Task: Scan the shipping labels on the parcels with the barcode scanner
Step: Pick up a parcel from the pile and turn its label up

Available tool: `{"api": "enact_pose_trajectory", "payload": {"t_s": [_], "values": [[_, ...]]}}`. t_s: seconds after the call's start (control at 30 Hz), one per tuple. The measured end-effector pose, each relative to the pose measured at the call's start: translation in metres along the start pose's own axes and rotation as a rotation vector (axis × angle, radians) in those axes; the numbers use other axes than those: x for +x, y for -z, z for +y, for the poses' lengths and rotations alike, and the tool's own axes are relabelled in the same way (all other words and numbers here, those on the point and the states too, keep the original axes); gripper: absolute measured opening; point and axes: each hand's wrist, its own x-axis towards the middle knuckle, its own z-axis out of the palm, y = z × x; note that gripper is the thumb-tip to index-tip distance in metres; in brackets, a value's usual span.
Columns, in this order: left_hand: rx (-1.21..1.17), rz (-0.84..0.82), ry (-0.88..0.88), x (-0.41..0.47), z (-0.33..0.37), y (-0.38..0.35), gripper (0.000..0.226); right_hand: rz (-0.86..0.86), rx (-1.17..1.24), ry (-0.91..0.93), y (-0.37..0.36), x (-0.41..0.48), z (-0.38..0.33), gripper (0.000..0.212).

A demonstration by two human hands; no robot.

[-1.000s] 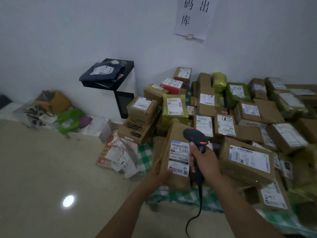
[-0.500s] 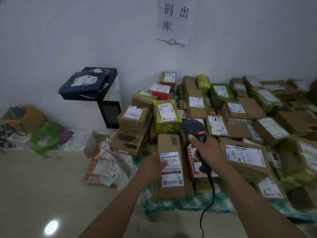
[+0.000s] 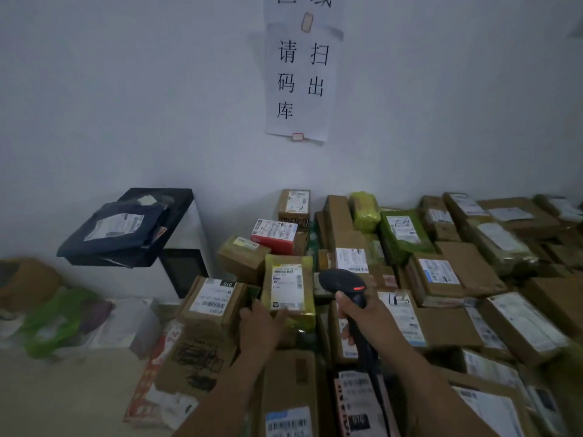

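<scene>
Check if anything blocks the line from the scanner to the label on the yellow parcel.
Nothing visible does. The scanner in the right hand sits just right of the yellow parcel; the left hand is at its lower-left corner, below the label, leaving it uncovered.

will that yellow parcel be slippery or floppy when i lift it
Probably a bit slippery: the yellow parcel has a glossy wrap. Likely fairly stiff, since it keeps a boxy shape. It seems propped up, so a push could tip it.
</scene>
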Motion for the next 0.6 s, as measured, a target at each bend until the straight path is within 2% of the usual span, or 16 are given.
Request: {"api": "enact_pose_trajectory", "payload": {"t_s": [0.13,0.23,0.27,0.33,0.43,0.6], "values": [[-0.039,0.032,0.068,0.026,-0.002,-0.007,0.071,-0.148,0.050,-0.103,-0.010,0.035,0.002,0.033],[-0.224,-0.012,0.042,0.037,-0.002,-0.013,0.069,-0.217,0.174,-0.194,-0.019,0.055,0.009,0.040],[-0.291,-0.022,0.023,0.036,0.002,-0.013,0.061,-0.231,0.196,-0.216,-0.022,0.059,0.011,0.041],[-0.424,-0.029,0.010,0.035,0.006,-0.014,0.044,-0.240,0.230,-0.242,-0.024,0.062,0.014,0.040],[-0.703,-0.096,0.121,0.032,0.006,-0.014,0.048,-0.238,0.272,-0.260,-0.021,0.061,0.019,0.045],[-0.916,-0.193,0.149,0.021,0.013,-0.006,0.049,-0.164,0.324,-0.293,-0.003,0.050,0.019,0.046]]}}
